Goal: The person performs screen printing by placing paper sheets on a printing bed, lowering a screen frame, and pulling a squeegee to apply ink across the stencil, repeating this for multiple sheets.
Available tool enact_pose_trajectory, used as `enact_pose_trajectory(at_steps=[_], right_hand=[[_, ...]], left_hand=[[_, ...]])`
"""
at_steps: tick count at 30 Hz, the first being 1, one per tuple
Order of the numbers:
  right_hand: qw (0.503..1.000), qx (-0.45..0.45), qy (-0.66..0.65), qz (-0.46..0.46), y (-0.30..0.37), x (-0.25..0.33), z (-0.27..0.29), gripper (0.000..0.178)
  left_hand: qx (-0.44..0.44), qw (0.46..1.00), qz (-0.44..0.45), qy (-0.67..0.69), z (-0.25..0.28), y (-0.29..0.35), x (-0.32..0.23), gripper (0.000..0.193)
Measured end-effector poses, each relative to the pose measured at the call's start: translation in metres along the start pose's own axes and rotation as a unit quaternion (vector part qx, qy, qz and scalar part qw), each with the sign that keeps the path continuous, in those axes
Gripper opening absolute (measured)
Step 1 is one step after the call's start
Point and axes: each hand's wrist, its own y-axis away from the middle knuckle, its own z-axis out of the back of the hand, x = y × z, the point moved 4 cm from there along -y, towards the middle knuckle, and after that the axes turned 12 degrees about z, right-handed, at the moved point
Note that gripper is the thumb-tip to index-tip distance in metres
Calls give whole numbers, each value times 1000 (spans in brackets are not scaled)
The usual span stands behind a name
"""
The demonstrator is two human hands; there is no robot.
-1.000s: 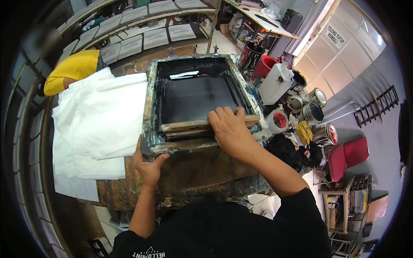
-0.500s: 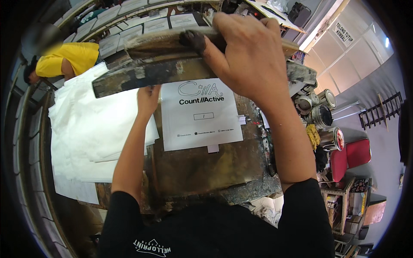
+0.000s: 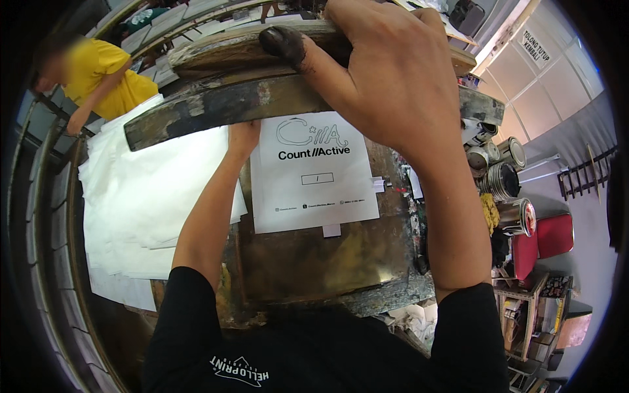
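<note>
My right hand [image 3: 393, 78], its thumb stained black, is closed over a raised, ink-stained screen printing frame [image 3: 196, 108]. Under the thumb, along the frame's inner side, lies a worn wooden bar [image 3: 216, 52] that looks like a squeegee handle. Beneath the frame, a white sheet [image 3: 318, 180] with black printing lies on a dark, stained board [image 3: 321, 265]. My left hand [image 3: 244, 136] reaches to the sheet's upper left corner; the frame hides its fingers. Small paper tabs sit at the sheet's right side and its near edge, one of them a pale tab [image 3: 332, 230].
A big pile of white sheets [image 3: 151, 196] lies left of the board. Paint cans [image 3: 517, 216] and a red chair [image 3: 553, 236] stand at right, above a shelf [image 3: 524, 314]. A person in yellow [image 3: 118, 78] is at far left, beside long racks [image 3: 59, 262].
The frame in my right hand has come slightly nearer, its left end shifting left. My left hand stays by the sheet's upper corner. The person in yellow has straightened somewhat.
</note>
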Motion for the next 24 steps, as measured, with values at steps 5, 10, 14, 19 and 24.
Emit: enact_pose_trajectory(at_steps=[5,10,14,19,24], right_hand=[[993,-96,52,47,4,-1,-13,42],[994,-87,47,39,28,6,-22,44],[995,-76,50,30,35,12,-20,46],[994,-77,61,46,34,14,-21,43],[992,-94,65,53,42,17,-23,44]], left_hand=[[-7,989,144,-14,67,10,7,23],[-173,963,198,67,187,135,45,22],[-297,917,264,28,274,230,82,25],[-398,853,337,-21,360,294,138,25],[-431,816,286,-259,403,278,110,34]])
